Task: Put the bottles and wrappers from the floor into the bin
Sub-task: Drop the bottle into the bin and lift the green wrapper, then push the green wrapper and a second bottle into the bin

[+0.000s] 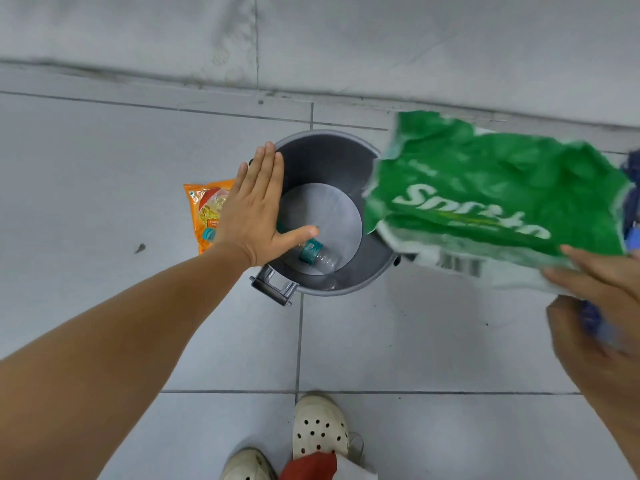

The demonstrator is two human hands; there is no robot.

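Observation:
A round grey bin (377, 268) stands on the tiled floor in the middle of the view. Inside it lies a clear plastic bottle (317, 257) with a teal label. My left hand (256, 216) is flat with fingers straight, stretched over the bin's left rim, holding nothing. My right hand (602, 306) grips the lower corner of a crumpled green Sprite wrapper (495, 199), which hangs in the air over the bin's right rim. An orange snack wrapper (204, 206) lies on the floor left of the bin, partly hidden by my left hand.
A raised grey ledge (311, 46) runs along the far side behind the bin. A metal pedal (273, 287) sticks out at the bin's near-left side. My white clogs (320, 427) are at the bottom. Something dark blue (632, 171) shows behind the green wrapper.

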